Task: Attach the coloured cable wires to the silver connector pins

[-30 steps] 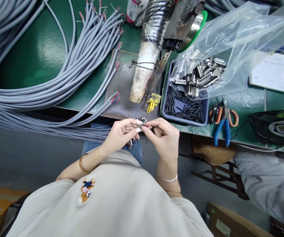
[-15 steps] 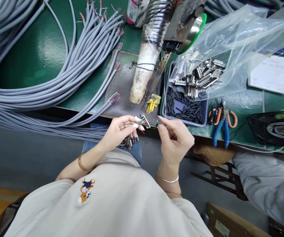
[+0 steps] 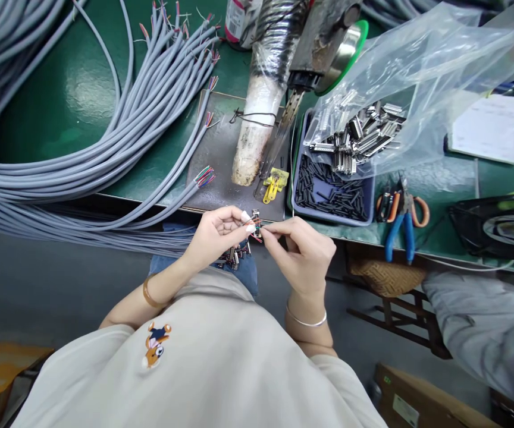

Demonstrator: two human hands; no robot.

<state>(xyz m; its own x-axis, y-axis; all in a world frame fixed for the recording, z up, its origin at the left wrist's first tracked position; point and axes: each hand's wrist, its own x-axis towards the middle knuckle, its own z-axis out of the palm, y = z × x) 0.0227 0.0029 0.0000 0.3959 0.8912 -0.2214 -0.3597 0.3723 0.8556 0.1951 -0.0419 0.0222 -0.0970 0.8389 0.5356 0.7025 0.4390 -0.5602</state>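
Several thin coloured wires and a small metal connector (image 3: 256,217) are held out over the bench's front edge. My left hand (image 3: 221,235) is closed, pinching the wires between thumb and fingers, with white coverings on some fingertips. From the right, my right hand (image 3: 299,249) reaches in, thumb and forefinger pressed together at the wires beside the connector. Whatever is in that pinch is too small and covered to make out. Below my left hand, more wired connectors (image 3: 235,255) hang by my lap.
Grey cables (image 3: 105,160) fill the left bench. A soldering iron (image 3: 284,125) and a foil-wrapped duct (image 3: 257,119) point down above yellow clips (image 3: 275,185). Right stand a tray (image 3: 350,219) of black tubes, a plastic bag (image 3: 426,113) of connectors, and pliers (image 3: 400,229). Another person's leg (image 3: 475,321) shows.
My right hand has moved left from beside the tray to the connector and wires. The connector has turned more upright in my left hand, which stays in place.
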